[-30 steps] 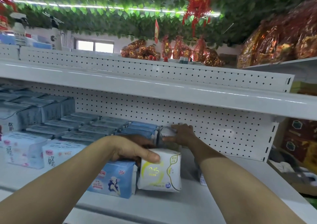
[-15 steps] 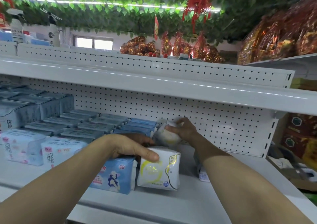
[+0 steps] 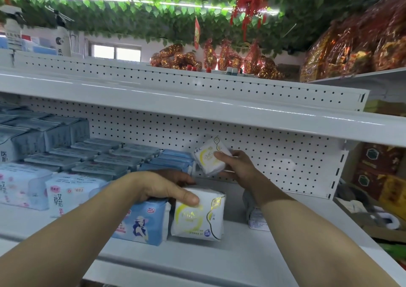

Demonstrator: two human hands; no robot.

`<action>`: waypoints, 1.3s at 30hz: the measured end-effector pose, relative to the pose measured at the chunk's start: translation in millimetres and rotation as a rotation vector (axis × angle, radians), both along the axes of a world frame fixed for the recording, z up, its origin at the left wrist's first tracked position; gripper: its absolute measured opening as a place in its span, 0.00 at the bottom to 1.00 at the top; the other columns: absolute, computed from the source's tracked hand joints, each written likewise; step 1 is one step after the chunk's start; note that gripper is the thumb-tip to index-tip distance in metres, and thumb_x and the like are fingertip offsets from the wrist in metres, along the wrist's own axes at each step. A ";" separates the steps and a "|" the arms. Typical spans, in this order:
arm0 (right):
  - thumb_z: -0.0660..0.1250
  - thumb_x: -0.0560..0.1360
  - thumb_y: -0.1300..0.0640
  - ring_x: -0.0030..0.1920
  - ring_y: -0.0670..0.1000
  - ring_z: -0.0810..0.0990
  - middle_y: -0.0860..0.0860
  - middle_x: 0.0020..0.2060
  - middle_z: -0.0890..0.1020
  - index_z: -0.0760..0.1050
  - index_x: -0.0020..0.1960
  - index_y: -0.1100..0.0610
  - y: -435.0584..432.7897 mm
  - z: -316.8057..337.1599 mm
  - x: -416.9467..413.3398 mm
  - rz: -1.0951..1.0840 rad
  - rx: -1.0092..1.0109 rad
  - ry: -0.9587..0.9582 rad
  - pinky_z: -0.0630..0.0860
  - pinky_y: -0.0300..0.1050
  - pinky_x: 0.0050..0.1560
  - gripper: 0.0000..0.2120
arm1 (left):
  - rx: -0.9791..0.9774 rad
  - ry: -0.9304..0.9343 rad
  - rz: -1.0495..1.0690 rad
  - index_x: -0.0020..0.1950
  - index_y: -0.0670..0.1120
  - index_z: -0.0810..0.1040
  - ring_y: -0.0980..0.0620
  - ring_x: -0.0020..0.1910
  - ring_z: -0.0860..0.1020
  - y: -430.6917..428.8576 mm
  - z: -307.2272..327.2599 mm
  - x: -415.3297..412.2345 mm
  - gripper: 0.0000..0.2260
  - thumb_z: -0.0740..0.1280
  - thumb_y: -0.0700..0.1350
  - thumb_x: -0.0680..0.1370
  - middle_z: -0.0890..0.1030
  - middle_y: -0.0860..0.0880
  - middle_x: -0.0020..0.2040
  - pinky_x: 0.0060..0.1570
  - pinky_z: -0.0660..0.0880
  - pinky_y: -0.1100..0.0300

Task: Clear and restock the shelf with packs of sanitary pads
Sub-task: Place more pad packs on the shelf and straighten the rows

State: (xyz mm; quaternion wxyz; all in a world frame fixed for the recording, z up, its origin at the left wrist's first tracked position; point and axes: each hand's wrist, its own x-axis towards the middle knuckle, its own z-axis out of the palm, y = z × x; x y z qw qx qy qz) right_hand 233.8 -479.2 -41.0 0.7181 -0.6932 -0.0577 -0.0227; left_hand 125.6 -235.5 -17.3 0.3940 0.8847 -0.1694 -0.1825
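On the white shelf (image 3: 241,253), the left hand (image 3: 162,188) grips the top of an upright white-and-yellow pack (image 3: 197,218), thumb on its front; a blue pack (image 3: 142,223) stands just beside it. The right hand (image 3: 238,166) holds a second white pack (image 3: 208,157), tilted and clear of the shelf, before the perforated back panel (image 3: 274,155). A small pack (image 3: 257,218) sits partly hidden behind the right forearm.

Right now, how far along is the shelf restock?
Done: rows of grey packs and a blue pack fill the left of the shelf. In hand: the right grip holds a small white pack in the air by the back panel; the left grip holds the front white pack beside the blue pack. Left: the right side is mostly bare, with one stray pack.
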 end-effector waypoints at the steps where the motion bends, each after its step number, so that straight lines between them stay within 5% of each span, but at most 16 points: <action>1: 0.77 0.72 0.58 0.52 0.56 0.85 0.58 0.56 0.83 0.73 0.58 0.56 0.7 0.7 -0.6 0.006 0.014 -0.001 0.83 0.54 0.51 0.19 | 0.001 0.000 0.000 0.63 0.56 0.76 0.55 0.59 0.80 -0.4 0.4 -0.8 0.32 0.80 0.59 0.62 0.81 0.55 0.60 0.65 0.74 0.55; 4: 0.78 0.71 0.59 0.55 0.56 0.84 0.55 0.60 0.81 0.69 0.67 0.51 0.3 1.1 0.5 0.025 0.079 0.017 0.84 0.53 0.49 0.29 | -0.004 -0.004 0.000 0.63 0.55 0.76 0.55 0.59 0.80 -1.4 0.8 -3.3 0.29 0.81 0.56 0.64 0.81 0.54 0.60 0.65 0.74 0.56; 10: 0.77 0.71 0.62 0.53 0.54 0.84 0.56 0.60 0.80 0.68 0.66 0.50 3.3 -0.9 -5.0 -0.005 0.008 -0.034 0.84 0.53 0.46 0.29 | -0.040 -0.009 0.001 0.61 0.54 0.78 0.54 0.58 0.81 -1.0 -0.4 -4.6 0.28 0.81 0.56 0.63 0.83 0.54 0.58 0.64 0.75 0.56; 15: 0.77 0.72 0.63 0.47 0.50 0.81 0.53 0.54 0.80 0.66 0.70 0.45 4.5 -2.3 -6.9 -0.026 -0.114 -0.128 0.79 0.39 0.31 0.33 | -0.054 -0.004 0.001 0.60 0.52 0.78 0.53 0.57 0.82 -2.2 0.7 -7.6 0.27 0.79 0.55 0.64 0.84 0.53 0.57 0.63 0.76 0.55; 20: 0.78 0.66 0.71 0.54 0.59 0.81 0.58 0.57 0.78 0.70 0.54 0.52 3.8 -13.6 4.7 -0.050 -0.227 -0.131 0.82 0.55 0.48 0.26 | -0.056 0.028 -0.001 0.61 0.52 0.78 0.53 0.54 0.83 -1.8 3.2 -8.7 0.20 0.78 0.48 0.71 0.85 0.51 0.56 0.55 0.80 0.59; 24: 0.79 0.65 0.72 0.50 0.55 0.78 0.57 0.54 0.77 0.70 0.53 0.54 1.6 -18.9 12.5 -0.030 -0.322 -0.100 0.78 0.42 0.39 0.26 | -0.021 0.008 0.003 0.63 0.50 0.77 0.49 0.58 0.82 -2.3 8.2 -9.1 0.22 0.78 0.50 0.71 0.83 0.49 0.58 0.62 0.77 0.51; 27: 0.80 0.65 0.70 0.51 0.56 0.78 0.59 0.56 0.77 0.70 0.52 0.52 -0.9 -24.0 19.1 -0.038 -0.414 -0.106 0.78 0.50 0.48 0.25 | -0.029 0.012 -0.004 0.61 0.48 0.77 0.46 0.59 0.81 -4.0 11.8 -8.2 0.19 0.77 0.47 0.72 0.83 0.46 0.59 0.62 0.78 0.51; 32: 0.78 0.69 0.69 0.40 0.47 0.75 0.51 0.48 0.75 0.71 0.54 0.55 -2.2 -23.4 23.8 -0.045 -0.528 -0.092 0.73 0.39 0.36 0.21 | -0.045 0.007 -0.030 0.59 0.47 0.77 0.48 0.53 0.82 -4.9 14.9 -7.3 0.16 0.75 0.45 0.73 0.83 0.43 0.59 0.48 0.80 0.58; 36: 0.79 0.69 0.66 0.45 0.52 0.75 0.52 0.51 0.74 0.72 0.53 0.52 -4.2 -24.1 29.8 -0.088 -0.615 -0.107 0.73 0.43 0.41 0.21 | -0.062 0.001 -0.029 0.62 0.45 0.77 0.41 0.61 0.80 -3.4 16.1 -8.5 0.24 0.77 0.48 0.69 0.83 0.42 0.60 0.63 0.75 0.45; 39: 0.80 0.67 0.64 0.50 0.54 0.75 0.52 0.52 0.74 0.73 0.53 0.53 -2.2 -22.9 33.3 -0.143 -0.708 -0.158 0.75 0.47 0.49 0.21 | -0.069 0.011 -0.042 0.61 0.47 0.78 0.41 0.61 0.80 -1.8 16.0 -6.7 0.23 0.77 0.49 0.68 0.83 0.44 0.59 0.65 0.74 0.42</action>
